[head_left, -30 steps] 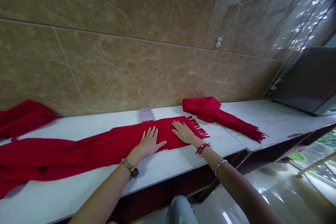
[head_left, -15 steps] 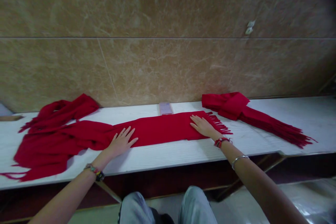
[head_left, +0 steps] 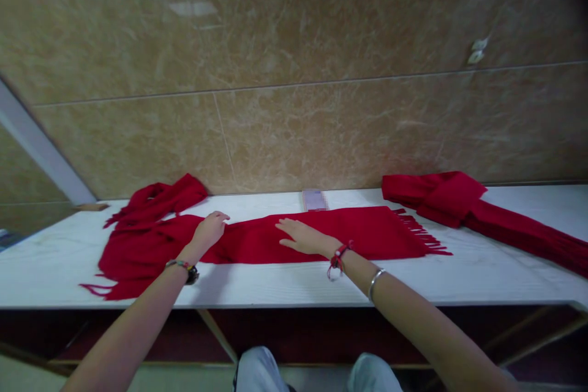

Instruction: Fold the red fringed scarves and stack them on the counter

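A red scarf (head_left: 358, 236) lies along the white tabletop, flattened across the middle, with its fringe spread at the right end. Toward the left it runs into bunched, crumpled red fabric (head_left: 138, 254). My right hand (head_left: 303, 237) is over the flat middle, palm down, fingers extended and slightly apart; whether it touches the cloth I cannot tell. Over the edge of the crumpled part is my left hand (head_left: 209, 233), its fingers loosely bent toward the right and partly hidden behind each other. No cloth shows gripped in either hand.
A folded red scarf (head_left: 445, 199) lies at the right, its fringed tail reaching the frame edge. A small pale packet (head_left: 314, 199) sits by the marble wall (head_left: 294, 135). A brown wooden piece (head_left: 92, 206) is at the far left corner. Shelf compartments (head_left: 312, 334) open below the tabletop.
My right hand has slid left from near the fringe to the scarf's middle. My left hand has shifted toward the crumpled part, its fingers no longer spread flat. The camera view has turned left.
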Action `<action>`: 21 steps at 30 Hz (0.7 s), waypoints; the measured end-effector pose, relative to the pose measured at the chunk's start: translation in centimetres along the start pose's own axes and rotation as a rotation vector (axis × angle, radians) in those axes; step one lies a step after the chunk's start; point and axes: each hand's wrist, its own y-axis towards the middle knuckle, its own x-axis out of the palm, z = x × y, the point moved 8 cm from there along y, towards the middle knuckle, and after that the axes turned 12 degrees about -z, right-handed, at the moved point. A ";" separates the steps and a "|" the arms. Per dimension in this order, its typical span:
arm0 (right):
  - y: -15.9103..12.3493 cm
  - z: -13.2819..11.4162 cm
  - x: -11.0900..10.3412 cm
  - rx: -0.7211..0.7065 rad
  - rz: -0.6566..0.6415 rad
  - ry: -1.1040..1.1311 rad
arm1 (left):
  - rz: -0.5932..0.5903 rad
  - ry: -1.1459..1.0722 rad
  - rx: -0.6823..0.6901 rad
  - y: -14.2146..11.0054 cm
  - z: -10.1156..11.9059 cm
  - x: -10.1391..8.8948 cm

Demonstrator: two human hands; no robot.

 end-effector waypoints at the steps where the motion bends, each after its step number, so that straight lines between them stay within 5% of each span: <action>1: 0.9 -0.8 0.8 -0.024 -0.029 0.015 | -0.038 0.004 -0.003 0.5 -0.9 0.3; 6: 1.8 -1.3 2.9 -0.025 -0.046 0.006 | -0.156 0.000 0.042 1.7 -4.3 1.2; 14: 1.7 -1.2 2.8 -0.025 -0.036 0.017 | -0.157 -0.071 -0.013 3.5 -9.6 -0.5; 21: 1.6 -1.2 2.7 -0.022 -0.028 0.034 | -0.314 -0.150 0.050 3.8 -9.7 2.7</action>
